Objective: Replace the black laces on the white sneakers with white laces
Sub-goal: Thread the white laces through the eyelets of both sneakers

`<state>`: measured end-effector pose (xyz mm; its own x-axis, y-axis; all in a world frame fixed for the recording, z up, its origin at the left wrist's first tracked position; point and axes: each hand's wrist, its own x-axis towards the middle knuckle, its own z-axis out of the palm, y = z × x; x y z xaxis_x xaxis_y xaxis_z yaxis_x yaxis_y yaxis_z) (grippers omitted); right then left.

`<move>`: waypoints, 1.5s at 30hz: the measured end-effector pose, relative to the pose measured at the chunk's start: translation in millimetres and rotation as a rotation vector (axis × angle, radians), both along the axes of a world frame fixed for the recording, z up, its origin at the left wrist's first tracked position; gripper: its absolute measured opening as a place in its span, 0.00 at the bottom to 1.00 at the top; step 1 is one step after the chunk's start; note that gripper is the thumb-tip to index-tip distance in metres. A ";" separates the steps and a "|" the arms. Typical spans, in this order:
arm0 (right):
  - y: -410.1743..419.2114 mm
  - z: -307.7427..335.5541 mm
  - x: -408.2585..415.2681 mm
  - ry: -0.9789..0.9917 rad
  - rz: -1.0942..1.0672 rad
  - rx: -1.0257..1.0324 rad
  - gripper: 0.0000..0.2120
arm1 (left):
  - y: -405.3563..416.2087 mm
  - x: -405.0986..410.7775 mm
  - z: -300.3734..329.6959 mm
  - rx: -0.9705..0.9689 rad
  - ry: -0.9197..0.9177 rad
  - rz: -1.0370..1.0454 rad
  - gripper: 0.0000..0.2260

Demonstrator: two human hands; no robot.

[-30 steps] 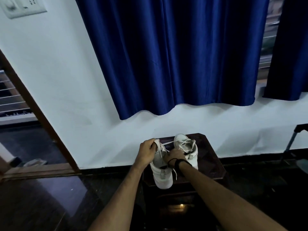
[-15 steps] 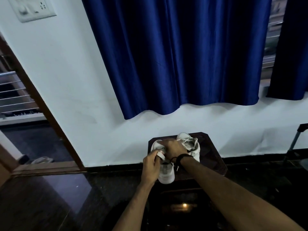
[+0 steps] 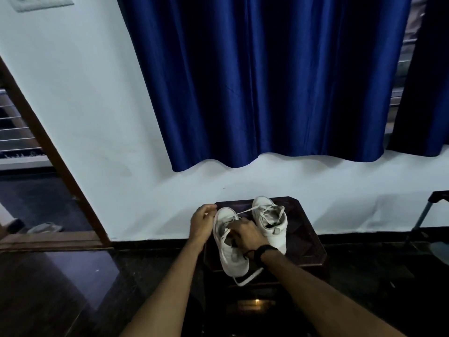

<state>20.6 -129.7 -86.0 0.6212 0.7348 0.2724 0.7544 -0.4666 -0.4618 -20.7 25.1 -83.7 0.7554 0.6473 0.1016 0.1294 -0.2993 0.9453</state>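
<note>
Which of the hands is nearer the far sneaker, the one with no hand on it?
Right. The right hand sits just beside the far sneaker; the left hand is beyond the near sneaker.

Blue curtains (image 3: 267,79) hang on a white wall (image 3: 80,98) above a dark wooden desk (image 3: 306,242), a switch plate (image 3: 41,2) top left.

Half a second earlier, the left hand (image 3: 202,223) sat low at the near side of the left sneaker (image 3: 231,249), close to the right hand (image 3: 245,235). It moved out to the left and farther away, past the shoe's far left edge, fingers curled. The right hand dropped from the shoe's far end onto its opening. A white lace (image 3: 246,211) was drawn taut across the far end of the shoe, and a loop of lace (image 3: 247,278) hung over the stool's near edge.
</note>
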 end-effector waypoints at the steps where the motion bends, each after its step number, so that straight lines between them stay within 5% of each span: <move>1: 0.8 -2.3 -1.3 -0.021 -0.009 0.013 0.15 | 0.1 14.2 7.0 0.083 0.090 -0.068 0.07; 6: 11.2 -13.4 1.9 -0.007 0.026 0.039 0.13 | -34.7 70.1 18.6 0.413 0.513 -0.401 0.16; 11: 10.9 -24.2 10.2 0.005 0.034 0.074 0.11 | -50.6 93.5 18.1 0.392 0.490 -0.402 0.06; 16: 16.6 -25.5 9.2 -0.022 0.101 0.233 0.07 | -59.6 107.9 45.1 -0.201 0.215 -0.544 0.02; 21: 21.3 -30.3 11.9 -0.033 0.042 0.156 0.21 | -48.1 101.8 84.3 -0.409 -0.102 -0.440 0.03; 28: 14.6 -27.4 3.6 0.045 -0.029 0.205 0.18 | 0.5 58.7 38.0 0.084 0.178 -0.068 0.25; 33: 11.4 -16.6 7.3 0.290 -0.070 0.341 0.17 | 10.1 11.3 -46.4 0.208 0.085 0.013 0.07; 36: 14.2 -4.5 18.5 0.475 -0.111 0.497 0.11 | -6.5 4.7 -62.6 0.246 0.051 0.028 0.23; 42: 24.5 65.9 21.8 0.809 -0.023 0.698 0.14 | -27.0 12.0 -48.9 0.169 0.214 0.028 0.18; 45: 16.0 98.0 30.2 0.668 -0.016 0.656 0.15 | -35.9 0.8 -43.4 0.277 0.089 0.146 0.10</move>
<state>50.8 -113.7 12.0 0.8071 0.5508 0.2128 0.2338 0.0328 -0.9717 -19.9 -10.8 -127.2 0.6706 0.7062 0.2270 0.2682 -0.5161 0.8135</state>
